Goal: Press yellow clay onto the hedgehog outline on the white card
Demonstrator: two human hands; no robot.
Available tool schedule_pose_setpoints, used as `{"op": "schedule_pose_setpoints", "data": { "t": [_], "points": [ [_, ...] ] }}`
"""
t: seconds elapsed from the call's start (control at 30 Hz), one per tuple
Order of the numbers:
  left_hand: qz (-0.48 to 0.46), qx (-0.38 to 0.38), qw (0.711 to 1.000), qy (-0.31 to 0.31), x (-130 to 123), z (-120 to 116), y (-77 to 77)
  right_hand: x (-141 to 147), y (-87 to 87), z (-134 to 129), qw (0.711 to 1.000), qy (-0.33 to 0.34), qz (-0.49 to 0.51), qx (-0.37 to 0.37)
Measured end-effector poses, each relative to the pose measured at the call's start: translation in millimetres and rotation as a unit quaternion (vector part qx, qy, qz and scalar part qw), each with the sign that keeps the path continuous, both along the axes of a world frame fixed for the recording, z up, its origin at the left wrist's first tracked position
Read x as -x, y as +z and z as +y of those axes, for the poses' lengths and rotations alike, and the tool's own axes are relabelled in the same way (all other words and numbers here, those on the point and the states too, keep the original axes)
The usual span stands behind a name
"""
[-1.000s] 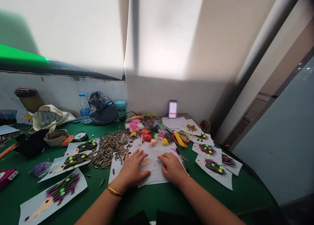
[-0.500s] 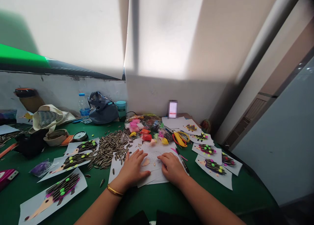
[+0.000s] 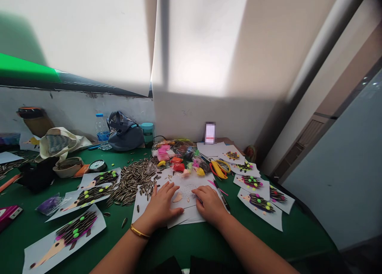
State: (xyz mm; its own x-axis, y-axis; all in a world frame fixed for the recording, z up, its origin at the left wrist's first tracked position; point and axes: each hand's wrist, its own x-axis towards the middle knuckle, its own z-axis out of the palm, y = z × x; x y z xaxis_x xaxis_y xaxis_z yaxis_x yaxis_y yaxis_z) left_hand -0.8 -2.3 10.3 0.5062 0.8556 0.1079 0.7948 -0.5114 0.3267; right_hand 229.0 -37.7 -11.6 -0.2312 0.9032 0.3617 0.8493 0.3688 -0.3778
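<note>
Paper sheet [image 3: 186,187] amid striped seeds [image 3: 131,182], colourful packets [image 3: 179,167] and pen [image 3: 222,196]

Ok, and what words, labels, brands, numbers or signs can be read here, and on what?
Nothing reads with certainty.
Scrawl behind the phone: perhaps a "3", too faint to confirm.
Phone: screen pixelated, unreadable.
Bottle: label print too small.
Dial: markings too small.
Middle paper: fine marks, too small to tell whether any are writing.
</note>
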Motion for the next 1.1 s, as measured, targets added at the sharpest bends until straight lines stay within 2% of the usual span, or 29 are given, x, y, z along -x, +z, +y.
{"op": "schedule_pose_setpoints", "data": {
  "t": [0.23,0.77,1.1],
  "points": [
    [-0.002,0.008,1.0,0.004,0.0,-2.2,3.0,-0.1,2.0,-1.0,1.0,-0.006,-0.009,0.009],
    [-0.013,0.011,1.0,0.0,1.2,-0.1,-2.4,-0.2,1.9,-1.0,1.0,-0.014,-0.02,0.007],
    [-0.013,0.0,1.0,-0.003,1.2,-0.2,-3.3,0.9,4.7,-2.7,1.0,0.02,-0.007,-0.02]
  ]
}}
